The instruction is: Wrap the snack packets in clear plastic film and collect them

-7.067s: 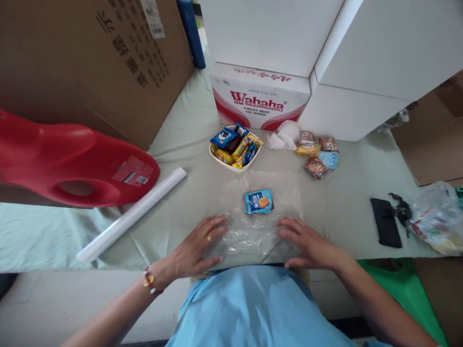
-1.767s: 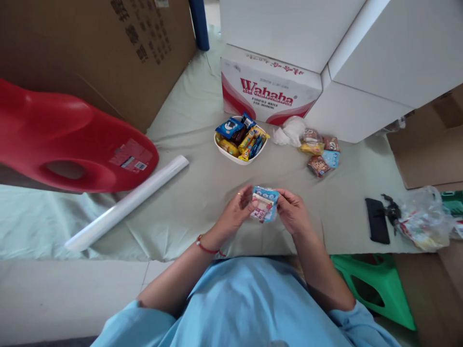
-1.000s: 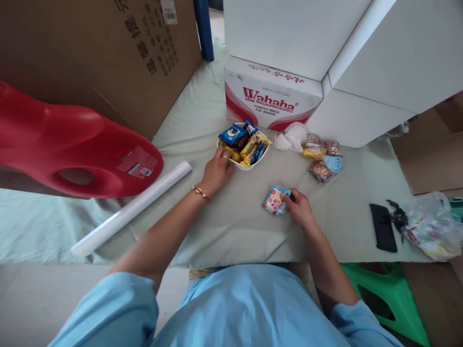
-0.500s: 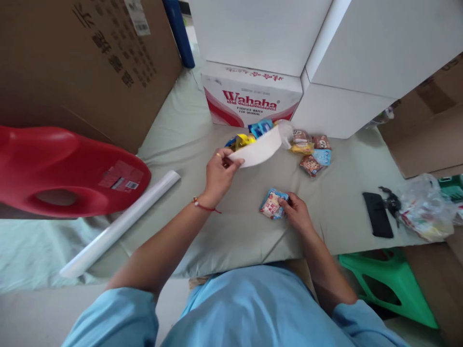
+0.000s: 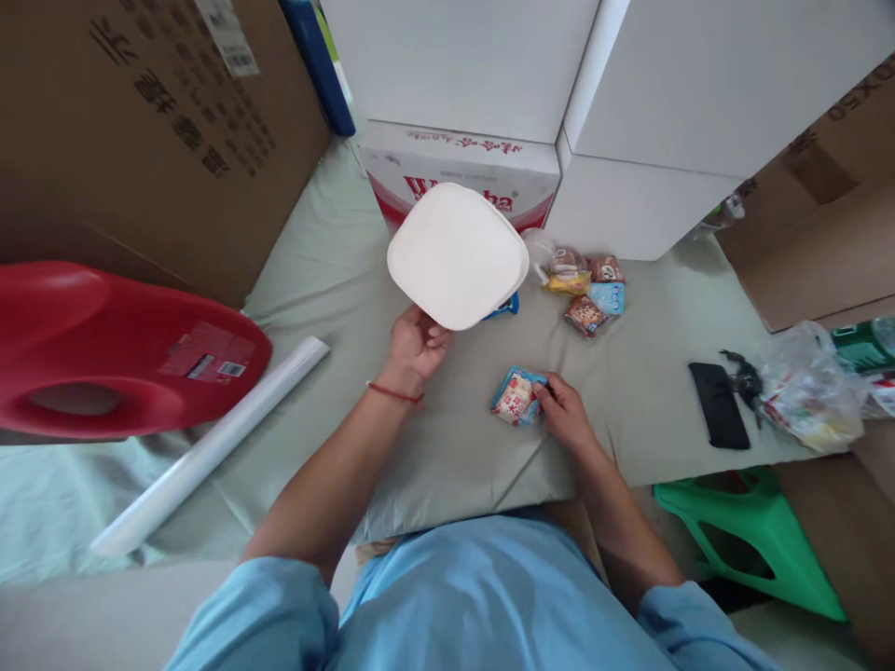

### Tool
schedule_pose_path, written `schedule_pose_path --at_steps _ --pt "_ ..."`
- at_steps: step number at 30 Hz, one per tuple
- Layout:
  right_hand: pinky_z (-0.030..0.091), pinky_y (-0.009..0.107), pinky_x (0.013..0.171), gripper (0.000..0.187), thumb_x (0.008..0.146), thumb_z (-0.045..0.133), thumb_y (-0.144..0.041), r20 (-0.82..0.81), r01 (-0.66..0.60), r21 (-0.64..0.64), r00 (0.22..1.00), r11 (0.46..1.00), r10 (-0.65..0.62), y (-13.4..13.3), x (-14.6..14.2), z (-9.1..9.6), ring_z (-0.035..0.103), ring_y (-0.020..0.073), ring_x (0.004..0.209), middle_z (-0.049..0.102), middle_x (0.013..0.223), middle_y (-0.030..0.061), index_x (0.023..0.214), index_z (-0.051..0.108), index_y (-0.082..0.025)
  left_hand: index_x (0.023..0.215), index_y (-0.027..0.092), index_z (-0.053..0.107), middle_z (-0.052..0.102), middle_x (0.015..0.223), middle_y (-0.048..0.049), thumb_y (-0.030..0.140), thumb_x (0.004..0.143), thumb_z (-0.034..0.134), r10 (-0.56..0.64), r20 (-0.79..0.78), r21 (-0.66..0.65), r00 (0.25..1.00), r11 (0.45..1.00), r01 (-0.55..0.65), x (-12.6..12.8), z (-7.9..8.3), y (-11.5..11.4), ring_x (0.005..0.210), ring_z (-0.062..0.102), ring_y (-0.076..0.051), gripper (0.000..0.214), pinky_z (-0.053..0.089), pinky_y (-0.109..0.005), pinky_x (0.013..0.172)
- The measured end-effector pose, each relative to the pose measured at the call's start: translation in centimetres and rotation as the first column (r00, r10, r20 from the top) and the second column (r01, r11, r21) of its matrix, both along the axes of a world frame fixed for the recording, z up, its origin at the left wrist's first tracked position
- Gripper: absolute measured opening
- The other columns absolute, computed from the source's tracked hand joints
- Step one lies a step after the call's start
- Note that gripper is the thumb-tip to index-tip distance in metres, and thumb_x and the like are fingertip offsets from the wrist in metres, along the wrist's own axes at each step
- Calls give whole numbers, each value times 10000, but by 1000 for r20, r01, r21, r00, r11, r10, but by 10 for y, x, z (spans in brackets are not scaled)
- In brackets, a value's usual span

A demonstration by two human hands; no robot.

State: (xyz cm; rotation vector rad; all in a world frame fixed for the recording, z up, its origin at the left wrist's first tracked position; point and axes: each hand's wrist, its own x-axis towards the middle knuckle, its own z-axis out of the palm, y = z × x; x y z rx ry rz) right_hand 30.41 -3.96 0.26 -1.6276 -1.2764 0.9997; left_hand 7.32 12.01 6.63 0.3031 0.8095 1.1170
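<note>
Head view only; cuts off both arms at blue sleeves. Bowl (image 5: 458, 253) tipped up on edge above cloth (image 5: 447, 457), underside to camera, inside hidden; only a blue wrapper corner (image 5: 504, 306) peeking out below right rim. Blocks middle of red lettering on carton (image 5: 447, 154) behind.

Left hand (image 5: 414, 347) under bowl's near rim, fingers clamped on that rim, tips out of sight behind it. Right hand (image 5: 565, 415) low on cloth, fingers together, closed on right edge of packet (image 5: 516, 401). Packet flat on cloth in front of body, well apart from bowl; print too small to read.

Around: snack pile (image 5: 585, 291) just right of bowl; roll (image 5: 210, 447) lying slantwise at left, near red shell (image 5: 104, 345); phone (image 5: 719, 417), keys (image 5: 745, 377) and bag (image 5: 811, 396) at far right, contents of bag blurred; green stool (image 5: 755, 531) below cloth's edge. Brown box (image 5: 140, 121) back left, white boxes (image 5: 664, 102) back right, walling in the work area.

Materials: bowl white, smooth, matt, rounded-square. Packet glossy, blue and pink. Cloth pale green, creased. Roll white, tube-shaped. Shell hard glossy plastic with an oval hole.
</note>
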Motion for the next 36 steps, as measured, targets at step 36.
schedule_pose_path --at_steps 36 --pt "491 384 984 327 1080 436 -359 601 -118 440 775 890 -194 76 20 71 663 238 1036 741 1095 127 1135 711 -191 1285 255 670 613 1235 -105 200 1008 579 595 -780 553 194 510 659 -69 -52 -168 1077 667 -213 297 603 -333 872"
